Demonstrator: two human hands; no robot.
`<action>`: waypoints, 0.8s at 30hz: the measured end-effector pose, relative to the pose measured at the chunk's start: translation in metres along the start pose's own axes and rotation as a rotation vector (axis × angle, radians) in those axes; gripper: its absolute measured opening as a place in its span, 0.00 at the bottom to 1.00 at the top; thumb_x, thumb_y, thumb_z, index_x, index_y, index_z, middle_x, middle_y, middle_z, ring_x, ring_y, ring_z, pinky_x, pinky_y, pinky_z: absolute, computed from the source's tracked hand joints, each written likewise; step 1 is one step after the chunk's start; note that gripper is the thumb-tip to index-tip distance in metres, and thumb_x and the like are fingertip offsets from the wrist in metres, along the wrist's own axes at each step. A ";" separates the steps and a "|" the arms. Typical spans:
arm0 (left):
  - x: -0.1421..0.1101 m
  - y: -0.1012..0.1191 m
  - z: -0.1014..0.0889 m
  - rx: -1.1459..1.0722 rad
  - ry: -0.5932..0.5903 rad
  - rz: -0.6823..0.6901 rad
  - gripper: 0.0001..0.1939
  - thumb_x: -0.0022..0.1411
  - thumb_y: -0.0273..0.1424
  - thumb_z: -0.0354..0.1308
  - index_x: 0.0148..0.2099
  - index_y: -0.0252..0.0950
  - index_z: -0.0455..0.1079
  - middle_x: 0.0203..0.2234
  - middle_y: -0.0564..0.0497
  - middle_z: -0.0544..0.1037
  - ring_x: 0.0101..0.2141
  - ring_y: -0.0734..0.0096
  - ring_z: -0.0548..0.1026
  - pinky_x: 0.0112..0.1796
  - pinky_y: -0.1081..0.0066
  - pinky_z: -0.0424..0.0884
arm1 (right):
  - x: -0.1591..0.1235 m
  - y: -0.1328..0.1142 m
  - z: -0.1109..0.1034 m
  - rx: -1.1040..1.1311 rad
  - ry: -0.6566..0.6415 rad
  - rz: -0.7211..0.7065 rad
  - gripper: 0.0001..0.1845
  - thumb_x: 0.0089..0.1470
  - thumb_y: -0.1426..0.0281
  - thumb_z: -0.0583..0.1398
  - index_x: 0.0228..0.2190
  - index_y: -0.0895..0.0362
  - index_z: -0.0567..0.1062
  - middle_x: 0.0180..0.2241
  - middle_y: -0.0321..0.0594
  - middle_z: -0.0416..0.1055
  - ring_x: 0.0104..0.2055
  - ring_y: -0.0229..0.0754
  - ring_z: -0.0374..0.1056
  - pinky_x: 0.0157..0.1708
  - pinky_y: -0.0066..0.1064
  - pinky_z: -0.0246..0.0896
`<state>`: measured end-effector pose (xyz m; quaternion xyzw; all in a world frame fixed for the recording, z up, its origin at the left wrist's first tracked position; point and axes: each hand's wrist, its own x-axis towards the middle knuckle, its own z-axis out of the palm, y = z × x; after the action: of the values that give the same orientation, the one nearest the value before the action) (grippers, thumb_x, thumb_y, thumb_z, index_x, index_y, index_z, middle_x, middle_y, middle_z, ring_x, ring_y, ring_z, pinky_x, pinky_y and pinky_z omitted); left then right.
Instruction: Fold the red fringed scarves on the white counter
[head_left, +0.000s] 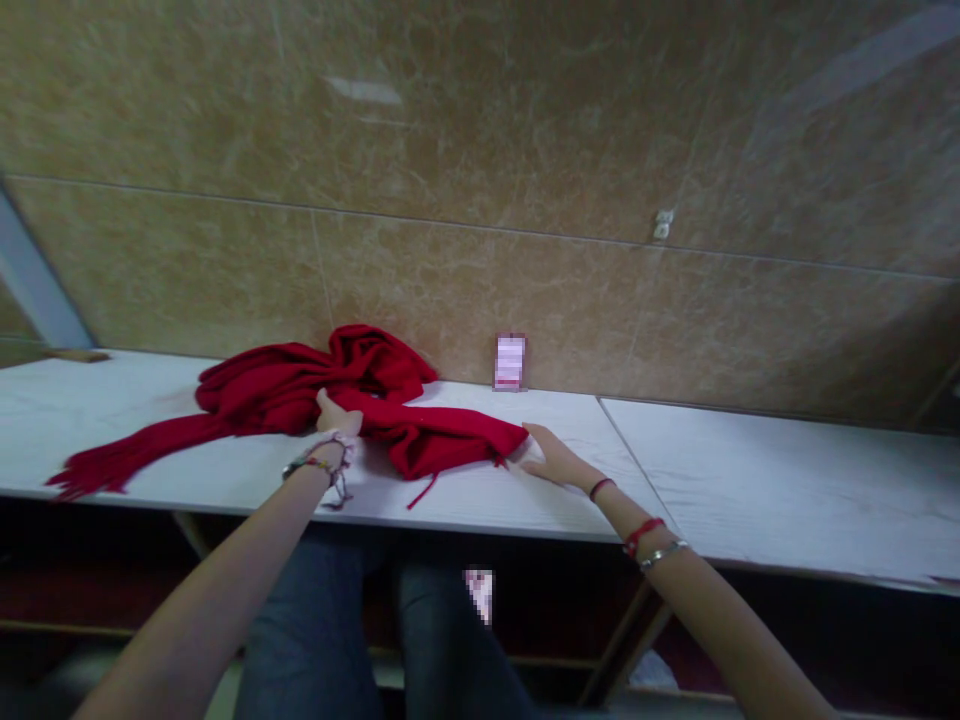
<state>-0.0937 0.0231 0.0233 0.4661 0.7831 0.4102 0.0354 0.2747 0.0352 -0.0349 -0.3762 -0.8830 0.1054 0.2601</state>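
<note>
A red scarf [262, 385] lies bunched on the white counter, its fringed end spread toward the left front edge. My left hand [337, 412] grips the middle of the scarf, with the fingers partly hidden by the cloth. At the right end of the scarf, my right hand [551, 455] has its fingers closed on the edge of the fabric. Between my hands the cloth forms a loose, folded strip, and a thin red strand hangs from its near side. Bracelets circle both wrists.
The white counter [787, 480] runs along a brown tiled wall [480, 280], with a seam right of my right hand. A phone-like upright object [510, 362], blurred out, leans on the wall. Below the counter are dark shelves; my legs stand against its front edge.
</note>
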 end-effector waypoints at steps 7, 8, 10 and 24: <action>-0.044 0.033 0.013 0.306 0.047 0.575 0.27 0.57 0.34 0.52 0.58 0.34 0.55 0.59 0.37 0.49 0.59 0.48 0.46 0.53 0.50 0.51 | 0.040 -0.014 0.020 0.107 -0.037 0.081 0.46 0.39 0.62 0.64 0.57 0.62 0.54 0.57 0.55 0.53 0.59 0.53 0.47 0.57 0.45 0.43; -0.049 0.039 0.018 0.335 -0.060 0.713 0.25 0.58 0.35 0.51 0.57 0.35 0.57 0.58 0.38 0.52 0.59 0.51 0.47 0.54 0.53 0.51 | 0.045 -0.015 0.022 0.146 -0.038 0.110 0.48 0.37 0.62 0.65 0.57 0.60 0.53 0.57 0.54 0.53 0.59 0.53 0.49 0.56 0.45 0.45; -0.055 0.047 0.031 0.376 -0.283 0.917 0.25 0.59 0.38 0.49 0.58 0.37 0.56 0.58 0.41 0.55 0.58 0.56 0.51 0.54 0.57 0.53 | 0.052 -0.012 0.021 0.251 -0.072 0.177 0.51 0.35 0.62 0.67 0.58 0.58 0.51 0.54 0.51 0.58 0.55 0.52 0.55 0.54 0.45 0.50; -0.059 0.028 0.037 0.519 -0.437 0.948 0.29 0.61 0.42 0.45 0.62 0.37 0.49 0.59 0.45 0.54 0.58 0.60 0.52 0.55 0.59 0.51 | 0.034 0.005 -0.060 0.896 0.132 0.244 0.28 0.44 0.65 0.61 0.48 0.51 0.60 0.32 0.33 0.68 0.29 0.34 0.67 0.31 0.28 0.66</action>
<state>-0.0244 0.0077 -0.0014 0.8330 0.5384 0.0703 -0.1063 0.2898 0.0625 0.0265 -0.3339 -0.6813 0.4821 0.4382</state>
